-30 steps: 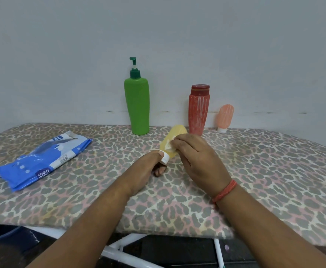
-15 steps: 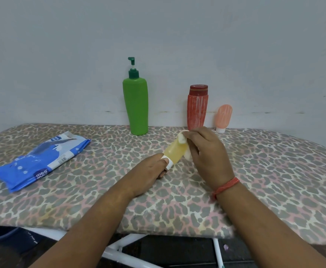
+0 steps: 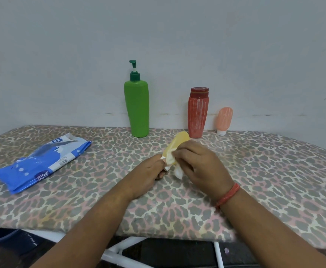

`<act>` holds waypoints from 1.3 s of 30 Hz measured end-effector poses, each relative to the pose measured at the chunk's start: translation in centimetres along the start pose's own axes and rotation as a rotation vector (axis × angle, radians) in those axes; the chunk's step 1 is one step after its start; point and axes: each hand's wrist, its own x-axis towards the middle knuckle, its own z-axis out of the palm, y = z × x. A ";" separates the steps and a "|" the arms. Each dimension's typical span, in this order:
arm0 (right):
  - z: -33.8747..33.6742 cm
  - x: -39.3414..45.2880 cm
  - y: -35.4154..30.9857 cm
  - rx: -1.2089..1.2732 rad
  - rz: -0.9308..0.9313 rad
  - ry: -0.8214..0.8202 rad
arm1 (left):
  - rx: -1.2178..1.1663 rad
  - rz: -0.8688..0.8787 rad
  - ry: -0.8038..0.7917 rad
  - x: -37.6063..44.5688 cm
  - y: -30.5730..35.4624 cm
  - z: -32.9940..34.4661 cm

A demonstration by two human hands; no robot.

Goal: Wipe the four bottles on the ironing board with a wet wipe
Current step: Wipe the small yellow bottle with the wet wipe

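My left hand (image 3: 148,176) grips the yellow bottle (image 3: 174,148) by its cap; my right hand (image 3: 201,167) pinches the wet wipe (image 3: 178,172) against it, mid-ironing board (image 3: 255,171).

Three bottles stand along the wall — green bottle (image 3: 137,108), red bottle (image 3: 198,114), small pink bottle (image 3: 224,119) (gaps between them). The wipes pack (image 3: 42,162) blocks the left; the ironing board (image 3: 274,171) lies bare on the right.

light: even, soft | shadows: faint | edges: wide-angle curved | focus: sharp
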 end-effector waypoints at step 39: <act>-0.8 0.4 2.4 0.769 0.794 0.325 | -0.242 0.025 0.028 0.4 -0.5 -0.1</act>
